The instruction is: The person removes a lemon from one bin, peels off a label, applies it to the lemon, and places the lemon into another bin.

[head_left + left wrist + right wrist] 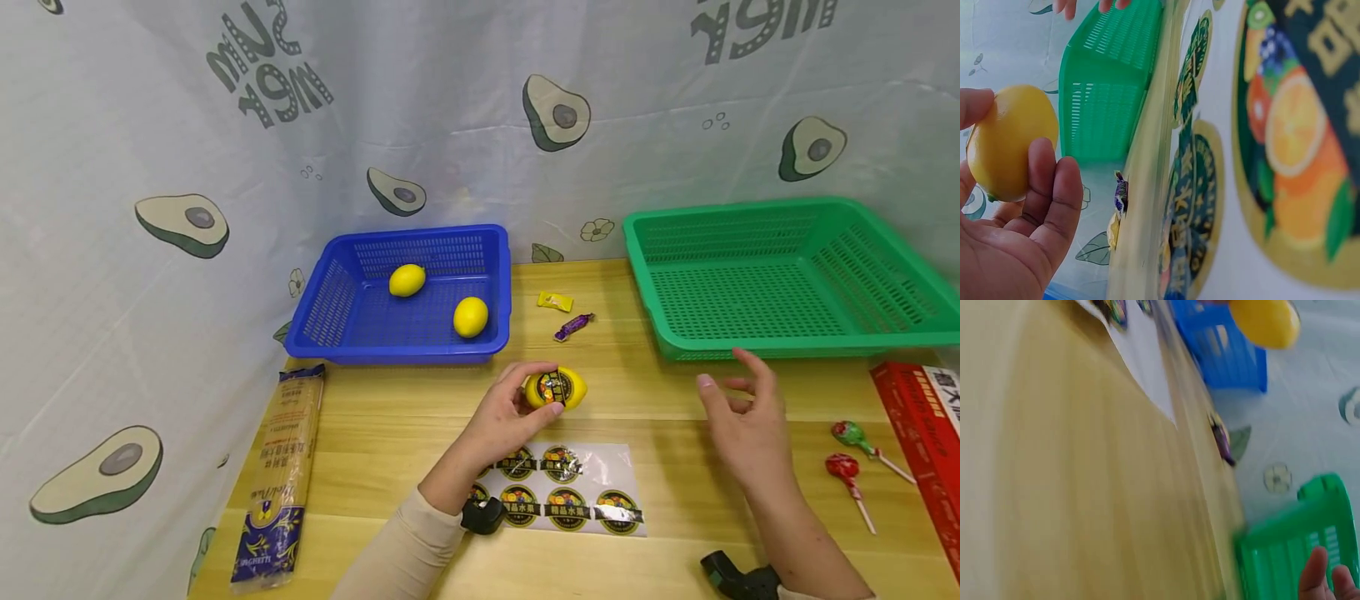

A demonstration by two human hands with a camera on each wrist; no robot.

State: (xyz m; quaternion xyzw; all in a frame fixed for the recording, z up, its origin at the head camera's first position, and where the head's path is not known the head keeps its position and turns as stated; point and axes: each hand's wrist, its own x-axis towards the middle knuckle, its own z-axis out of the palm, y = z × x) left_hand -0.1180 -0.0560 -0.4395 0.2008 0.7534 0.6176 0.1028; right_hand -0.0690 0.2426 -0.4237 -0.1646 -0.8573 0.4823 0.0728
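Note:
My left hand point(504, 421) grips a yellow lemon point(573, 388) between thumb and fingers, above the table. A round dark label with gold and fruit print faces up on the lemon. In the left wrist view the lemon point(1015, 140) shows its bare yellow side. Below the hand lies a white sheet of round fruit stickers point(600, 477), partly covered by the left forearm; its upper right part has no stickers. My right hand point(750, 421) is held over the table in front of the green basket, fingers loosely bent with nothing in them.
A blue basket point(397, 354) holds two lemons at the back left. The green basket point(750, 343) stands at the back right. Two wrapped candies point(573, 327) lie between them. Spaghetti point(281, 475) lies at left; two lollipops point(843, 467) and a red box point(918, 433) at right.

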